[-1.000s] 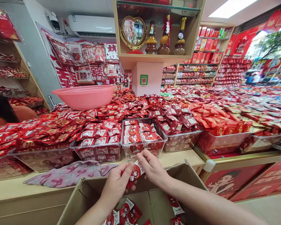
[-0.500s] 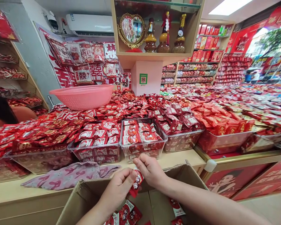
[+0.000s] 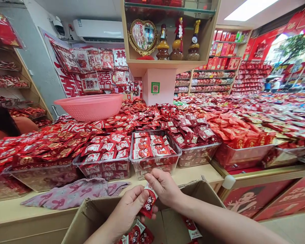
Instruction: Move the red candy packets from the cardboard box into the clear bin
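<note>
Between my two hands is a small red and white candy packet (image 3: 149,200) printed with cartoon figures. My left hand (image 3: 128,207) grips its lower left side between thumb and fingers. The fingers of my right hand (image 3: 164,187) are closed on the packet's white top end. Both hands are over an open cardboard box (image 3: 91,210). Inside the box, below my left hand, lie several similar packets (image 3: 136,234), and another packet (image 3: 192,228) lies under my right forearm. Just beyond my hands stands a clear plastic bin (image 3: 155,159) filled with packets of the same look.
More clear bins of red packets line the counter, including one (image 3: 103,166) at left and one (image 3: 199,154) at right. A pink cloth (image 3: 76,192) lies before them. A pink basket (image 3: 88,107) rests on the heap behind. A person's shoulder (image 3: 27,126) shows at the far left.
The packet sits more upright between my hands, and its white top end now shows under my right fingers. Some fingertips of my left hand now show below it. The view has tilted slightly up.
</note>
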Tool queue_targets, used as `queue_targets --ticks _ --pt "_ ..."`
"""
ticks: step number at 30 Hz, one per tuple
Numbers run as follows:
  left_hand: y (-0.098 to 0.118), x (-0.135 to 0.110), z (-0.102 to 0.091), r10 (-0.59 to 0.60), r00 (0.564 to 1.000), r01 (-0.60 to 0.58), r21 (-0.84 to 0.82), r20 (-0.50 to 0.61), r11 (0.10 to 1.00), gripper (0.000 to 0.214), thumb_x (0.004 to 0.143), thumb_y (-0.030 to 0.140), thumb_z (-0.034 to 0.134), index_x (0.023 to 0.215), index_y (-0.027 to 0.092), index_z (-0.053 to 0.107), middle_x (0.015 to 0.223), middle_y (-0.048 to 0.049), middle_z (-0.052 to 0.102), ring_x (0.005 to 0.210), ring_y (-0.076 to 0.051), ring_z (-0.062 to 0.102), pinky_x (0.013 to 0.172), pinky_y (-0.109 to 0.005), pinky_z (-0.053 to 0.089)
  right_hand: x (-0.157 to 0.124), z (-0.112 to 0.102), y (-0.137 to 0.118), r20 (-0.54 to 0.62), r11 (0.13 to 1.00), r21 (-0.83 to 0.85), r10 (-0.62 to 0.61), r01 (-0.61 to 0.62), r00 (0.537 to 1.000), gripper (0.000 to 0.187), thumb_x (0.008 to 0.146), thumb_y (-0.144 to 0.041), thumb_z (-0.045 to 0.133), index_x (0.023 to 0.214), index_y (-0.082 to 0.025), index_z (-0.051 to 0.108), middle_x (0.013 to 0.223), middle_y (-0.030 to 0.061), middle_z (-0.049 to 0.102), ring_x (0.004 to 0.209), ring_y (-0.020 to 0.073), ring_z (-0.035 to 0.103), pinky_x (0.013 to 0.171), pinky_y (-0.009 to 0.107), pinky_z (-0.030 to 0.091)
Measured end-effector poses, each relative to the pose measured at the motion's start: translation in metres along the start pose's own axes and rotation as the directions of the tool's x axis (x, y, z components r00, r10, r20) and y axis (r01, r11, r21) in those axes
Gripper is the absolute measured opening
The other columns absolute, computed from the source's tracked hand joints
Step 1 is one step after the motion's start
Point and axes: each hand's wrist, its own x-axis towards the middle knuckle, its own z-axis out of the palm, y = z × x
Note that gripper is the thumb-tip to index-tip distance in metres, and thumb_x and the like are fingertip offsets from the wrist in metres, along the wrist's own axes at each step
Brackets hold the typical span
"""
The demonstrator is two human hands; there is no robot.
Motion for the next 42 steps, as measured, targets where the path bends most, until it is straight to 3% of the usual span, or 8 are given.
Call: queue_targets --ticks 3,7,12,15,23,32,37,42 --pt "-0.001 0.001 0.002 0.035 0.996 -0.036 -0.007 -0.080 0.999 0.027 0.075 0.045 0.051 0.075 0.017 0.052 0.063 -0.0009 0.068 0.054 -0.013 0.062 0.042 -0.017 0.036 0.000 0.000 0.003 0.012 0.992 0.114 0.059 -0.059 0.998 0.038 0.081 -0.046 0.036 0.058 -0.017 0.036 0.052 -0.0049 0.034 0.047 0.0054 0.031 0.043 0.019 0.026" --pt "0.001 0.003 0.006 0.086 0.974 -0.094 -0.028 -0.212 0.995 0.030 0.074 0.046 0.051 0.082 0.017 0.056 0.072 -0.0023 0.068 0.059 -0.015 0.063 0.043 -0.019 0.039 -0.002 0.000 0.004 0.204 0.898 0.362 0.187 -0.251 0.961 0.036 0.075 -0.053 0.043 0.073 -0.017 0.042 0.055 -0.0049 0.044 0.040 0.0059 0.041 0.035 0.017 0.028" --pt "0.003 0.003 0.006 0.057 0.986 -0.078 -0.127 -0.159 0.989 0.030 0.075 0.045 0.052 0.086 0.017 0.057 0.075 -0.0033 0.068 0.063 -0.016 0.063 0.045 -0.020 0.041 0.001 -0.003 0.001 0.195 0.816 0.465 0.284 -0.344 0.939 0.041 0.071 -0.056 0.048 0.063 -0.017 0.039 0.047 -0.0051 0.045 0.036 0.0056 0.042 0.033 0.016 0.028" --pt "0.000 0.002 0.006 0.054 0.990 -0.076 -0.167 -0.130 0.983 0.030 0.077 0.043 0.050 0.094 0.019 0.054 0.080 -0.0036 0.067 0.065 -0.016 0.063 0.048 -0.021 0.042 0.001 -0.005 0.001 0.220 0.797 0.488 0.282 -0.356 0.934 0.040 0.073 -0.055 0.046 0.064 -0.017 0.040 0.045 -0.0051 0.046 0.036 0.0060 0.044 0.033 0.016 0.028" --pt "0.001 -0.001 0.008 0.130 0.942 -0.138 -0.004 -0.310 0.990 0.043 0.077 0.047 0.046 0.114 0.025 0.044 0.091 -0.0025 0.065 0.066 -0.017 0.062 0.048 -0.023 0.044 -0.002 -0.004 0.004 0.306 0.786 0.534 0.164 -0.312 0.938 0.033 0.065 -0.043 0.062 0.076 -0.015 0.048 0.066 -0.0023 0.051 0.050 0.0068 0.046 0.045 0.020 0.038" --pt "0.014 0.000 -0.010 0.338 0.911 -0.220 0.416 -0.236 0.882 0.018 0.072 0.035 0.057 0.077 0.019 0.062 0.068 0.0021 0.061 0.065 -0.015 0.053 0.061 -0.021 0.041 -0.004 -0.011 0.006 0.443 0.787 0.502 0.122 -0.358 0.888 0.030 0.056 -0.034 0.070 0.067 -0.012 0.054 0.064 -0.0008 0.057 0.058 0.0081 0.049 0.059 0.023 0.038" --pt "0.005 0.004 -0.007 0.355 0.873 -0.248 0.321 -0.336 0.914 0.021 0.073 0.037 0.056 0.075 0.018 0.062 0.066 0.0019 0.061 0.065 -0.014 0.052 0.060 -0.021 0.042 -0.003 -0.008 0.001 0.323 0.711 0.585 0.237 -0.390 0.916 0.033 0.054 -0.038 0.071 0.064 -0.011 0.053 0.061 -0.0006 0.057 0.055 0.0075 0.049 0.056 0.023 0.038" --pt "0.004 0.002 -0.004 0.296 0.853 -0.231 0.198 -0.430 0.953 0.022 0.070 0.039 0.058 0.071 0.017 0.061 0.064 0.0010 0.060 0.058 -0.012 0.050 0.053 -0.019 0.041 -0.004 -0.007 -0.002 0.303 0.719 0.598 0.207 -0.355 0.930 0.035 0.053 -0.035 0.073 0.072 -0.012 0.054 0.065 -0.0005 0.058 0.058 0.0076 0.050 0.058 0.022 0.039"
